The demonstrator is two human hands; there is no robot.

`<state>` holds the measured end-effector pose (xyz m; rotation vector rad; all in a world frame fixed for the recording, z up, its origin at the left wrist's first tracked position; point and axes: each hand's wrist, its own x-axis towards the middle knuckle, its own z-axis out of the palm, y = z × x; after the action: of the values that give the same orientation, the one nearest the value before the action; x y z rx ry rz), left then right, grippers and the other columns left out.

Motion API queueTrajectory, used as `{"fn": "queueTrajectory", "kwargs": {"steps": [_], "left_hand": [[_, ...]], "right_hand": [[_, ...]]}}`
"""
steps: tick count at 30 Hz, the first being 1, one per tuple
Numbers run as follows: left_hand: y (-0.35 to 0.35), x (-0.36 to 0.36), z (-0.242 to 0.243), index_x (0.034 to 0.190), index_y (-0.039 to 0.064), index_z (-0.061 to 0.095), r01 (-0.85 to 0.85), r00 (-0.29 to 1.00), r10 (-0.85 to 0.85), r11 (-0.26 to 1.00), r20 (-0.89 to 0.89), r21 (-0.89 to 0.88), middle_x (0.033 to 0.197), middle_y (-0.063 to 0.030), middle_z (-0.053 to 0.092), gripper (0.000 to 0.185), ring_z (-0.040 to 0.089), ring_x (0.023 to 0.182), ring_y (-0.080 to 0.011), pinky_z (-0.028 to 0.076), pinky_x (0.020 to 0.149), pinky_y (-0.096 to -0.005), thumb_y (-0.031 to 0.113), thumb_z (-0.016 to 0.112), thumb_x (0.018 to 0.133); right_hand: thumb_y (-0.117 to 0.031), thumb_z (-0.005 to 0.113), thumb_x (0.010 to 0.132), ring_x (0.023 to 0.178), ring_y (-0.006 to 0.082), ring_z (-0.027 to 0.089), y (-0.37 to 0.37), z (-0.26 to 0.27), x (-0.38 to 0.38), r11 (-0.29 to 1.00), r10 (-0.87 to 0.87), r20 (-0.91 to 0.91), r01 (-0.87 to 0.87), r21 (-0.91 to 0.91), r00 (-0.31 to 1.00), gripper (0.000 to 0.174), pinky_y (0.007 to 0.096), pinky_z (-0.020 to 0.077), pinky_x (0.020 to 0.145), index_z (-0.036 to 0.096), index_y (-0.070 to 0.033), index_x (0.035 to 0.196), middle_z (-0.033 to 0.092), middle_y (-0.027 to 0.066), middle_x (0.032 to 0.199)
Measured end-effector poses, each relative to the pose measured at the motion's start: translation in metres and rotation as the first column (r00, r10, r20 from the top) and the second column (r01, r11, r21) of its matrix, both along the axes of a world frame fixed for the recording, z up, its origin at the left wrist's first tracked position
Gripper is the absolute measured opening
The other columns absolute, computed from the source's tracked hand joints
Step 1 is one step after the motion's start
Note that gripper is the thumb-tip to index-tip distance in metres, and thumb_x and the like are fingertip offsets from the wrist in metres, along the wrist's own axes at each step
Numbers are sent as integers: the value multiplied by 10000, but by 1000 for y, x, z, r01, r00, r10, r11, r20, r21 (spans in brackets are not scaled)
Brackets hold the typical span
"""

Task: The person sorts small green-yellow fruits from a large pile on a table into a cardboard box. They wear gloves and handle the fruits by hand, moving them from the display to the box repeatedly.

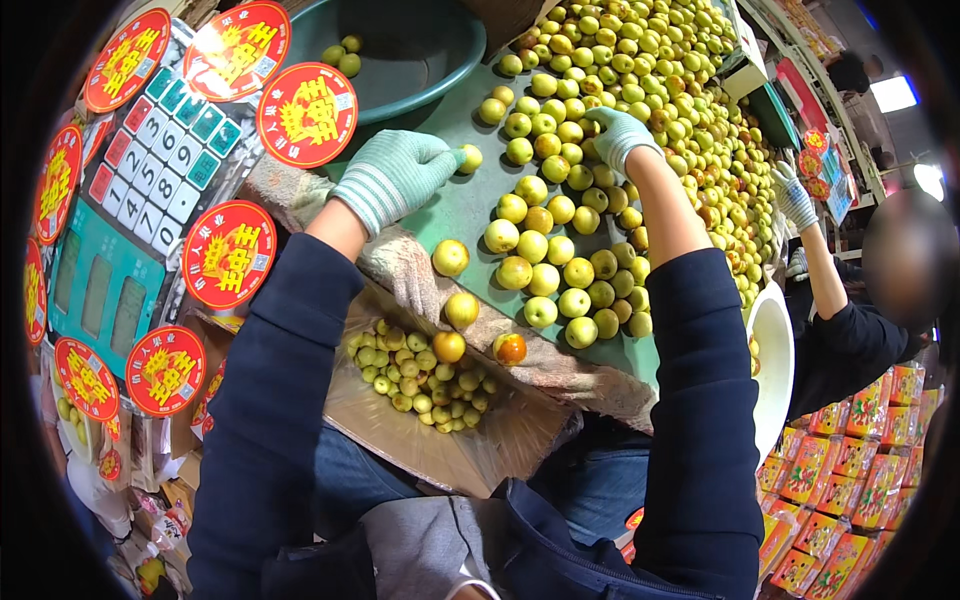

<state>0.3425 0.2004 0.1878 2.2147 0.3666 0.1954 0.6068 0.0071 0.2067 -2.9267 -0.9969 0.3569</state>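
Observation:
My left hand (pixel 401 174), in a pale green knit glove, is at the left of the sorting table (pixel 442 214), its fingertips at a green jujube fruit (pixel 470 159); whether it grips the fruit is unclear. My right hand (pixel 621 135), gloved alike, reaches into the loose green jujubes (pixel 559 202), fingertips hidden among them. A big heap of jujubes (pixel 675 82) covers the far right. Two yellowish fruits (pixel 461 309) and a reddish-brown one (pixel 510 349) lie or fall near the cloth-covered edge (pixel 540 367). Below it, a plastic-lined cardboard box (pixel 375 442) holds many jujubes.
A teal basin (pixel 480 45) with several fruits stands beyond my left hand. A weighing scale (pixel 105 255) with round red stickers is at the left. A white basin (pixel 776 360) is at the right, beside a co-worker's gloved hand (pixel 793 199). Packaged boxes (pixel 840 480) are stacked lower right.

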Motion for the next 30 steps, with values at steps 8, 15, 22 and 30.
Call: {"fn": "queueTrajectory", "kwargs": {"steps": [8,15,22,30], "left_hand": [[5,-1,-3,860,21,714,23,1000,-23,997,-7,72,681,-85,677,276,651,605,-149,528,615,-307,271,611,911],[1,-2,5,883,45,729,57,997,-53,995,-50,82,713,-80,695,303,650,622,-163,523,642,-317,329,625,908],[7,-1,1,906,69,741,28,997,-17,989,-75,148,720,-75,703,314,664,651,-171,527,670,-317,352,604,905],[4,1,2,932,98,738,54,996,-37,974,-83,220,757,-102,694,301,663,696,-272,525,700,-343,368,613,895]], "right_hand": [[-188,682,814,765,131,648,-29,39,-24,990,111,-264,-130,-56,958,360,297,544,724,718,-126,1167,737,57,934],[-63,654,833,543,83,571,-64,27,-105,886,120,-231,0,463,965,300,250,495,540,732,-119,1118,672,21,721],[-171,626,815,873,359,673,-9,14,-159,926,363,79,-349,-146,928,195,417,548,796,692,-113,988,703,151,960],[-274,668,836,979,329,677,17,31,-126,976,197,157,-178,-127,968,417,408,543,871,642,-142,1232,693,170,1098]]}}
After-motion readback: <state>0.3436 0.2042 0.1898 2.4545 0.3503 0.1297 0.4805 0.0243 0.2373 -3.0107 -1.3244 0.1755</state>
